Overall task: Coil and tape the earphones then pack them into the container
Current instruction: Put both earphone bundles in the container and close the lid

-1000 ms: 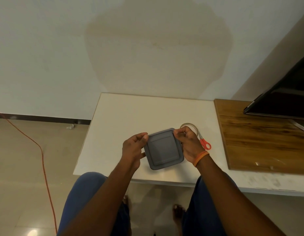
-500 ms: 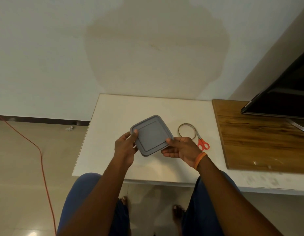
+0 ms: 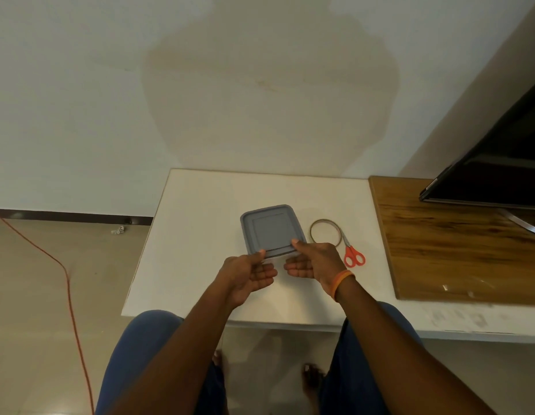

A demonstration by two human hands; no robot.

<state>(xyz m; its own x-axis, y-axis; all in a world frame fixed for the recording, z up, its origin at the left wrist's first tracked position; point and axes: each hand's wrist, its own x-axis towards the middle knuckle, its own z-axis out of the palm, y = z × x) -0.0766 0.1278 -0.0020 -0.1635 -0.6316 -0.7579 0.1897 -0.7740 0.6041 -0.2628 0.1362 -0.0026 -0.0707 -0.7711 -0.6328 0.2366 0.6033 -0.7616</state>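
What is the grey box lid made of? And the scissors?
The grey lid looks like matte plastic: even colour, moulded raised rim, no shine. The scissors seem to have glossy orange-red plastic handles and thin grey blades, probably metal, though too small to be sure.

The near edge of the grey container (image 3: 272, 229) is lying behind the thumbs of the left hand (image 3: 248, 274) and the right hand (image 3: 312, 260), and its lid is hiding whatever is inside. The fingers of both hands are curling out of sight beneath it. The dark screen (image 3: 497, 163) is running off the right edge. The scissors (image 3: 351, 253) blades are partly overlapping the tape ring (image 3: 324, 232), too fine to separate. The worktop (image 3: 200, 235) is continuing past the right edge.
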